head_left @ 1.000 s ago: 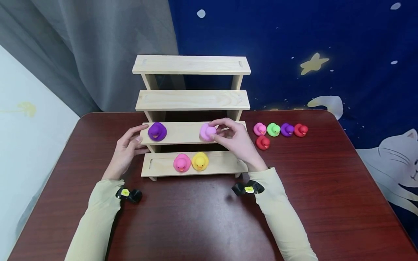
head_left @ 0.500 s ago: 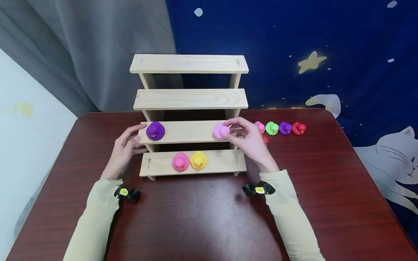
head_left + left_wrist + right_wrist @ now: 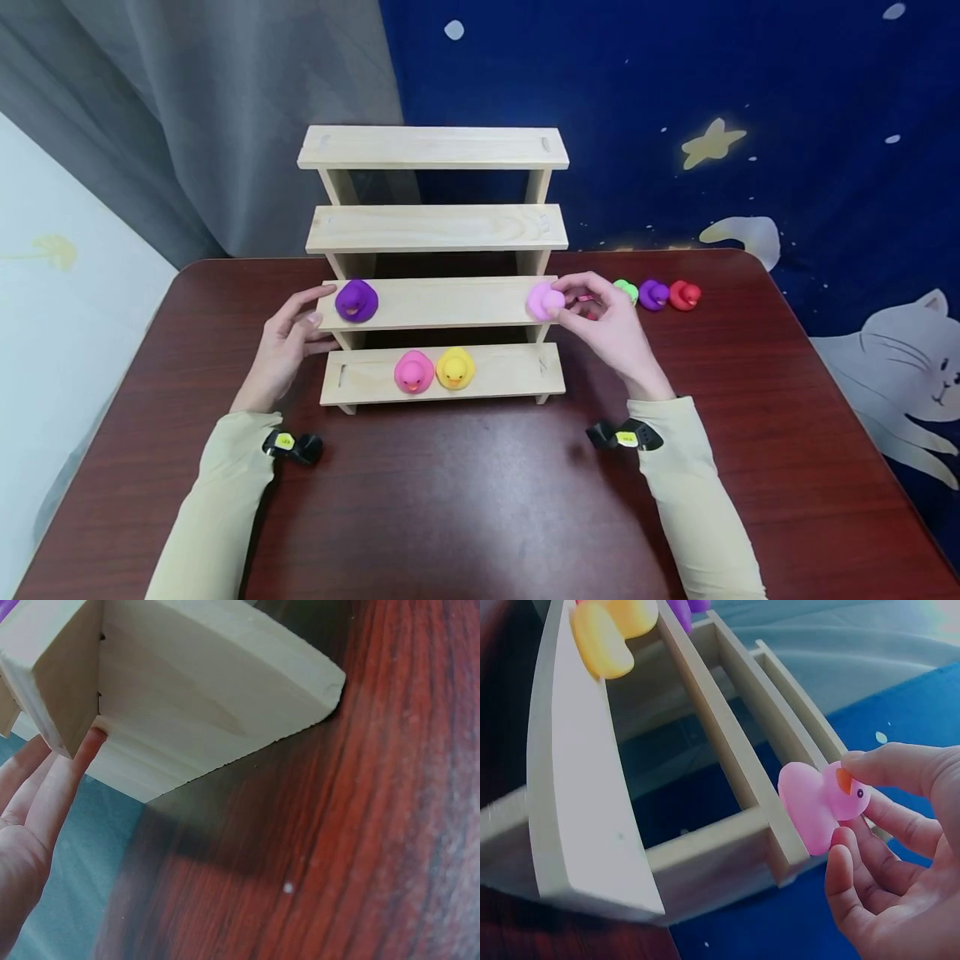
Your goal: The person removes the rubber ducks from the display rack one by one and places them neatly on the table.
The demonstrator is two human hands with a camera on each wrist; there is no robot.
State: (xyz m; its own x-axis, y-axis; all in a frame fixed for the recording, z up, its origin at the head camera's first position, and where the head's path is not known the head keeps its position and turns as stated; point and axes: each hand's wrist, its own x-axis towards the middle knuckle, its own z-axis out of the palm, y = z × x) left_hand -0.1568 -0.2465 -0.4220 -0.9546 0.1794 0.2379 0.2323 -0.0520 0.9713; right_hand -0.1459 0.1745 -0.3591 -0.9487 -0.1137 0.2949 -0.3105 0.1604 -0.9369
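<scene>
At the right end of the second step from the bottom, my right hand point(image 3: 611, 325) pinches a light pink rubber duck point(image 3: 544, 301) by its head between thumb and fingers. In the right wrist view the pink duck point(image 3: 814, 806) is upright at the step's end, its orange beak beside the thumb. My left hand point(image 3: 281, 350) touches the left end of the wooden stepped shelf point(image 3: 450, 300), its fingers point(image 3: 64, 780) extended against the wood. A purple duck point(image 3: 356, 301) sits on the same step near that hand. On the lowest step stand a darker pink duck point(image 3: 414, 372) and a yellow duck point(image 3: 455, 368).
Right of the shelf, a green duck point(image 3: 626, 290), another purple duck point(image 3: 654, 294) and a red duck point(image 3: 684, 295) stand in a row on the brown table point(image 3: 465, 500). My right hand partly covers that row. A grey curtain point(image 3: 285, 100) and a blue one hang behind.
My right hand has moved the light pink duck rightward along the second step to its right end. It now hides more of the ducks on the table. My left hand stays on the shelf.
</scene>
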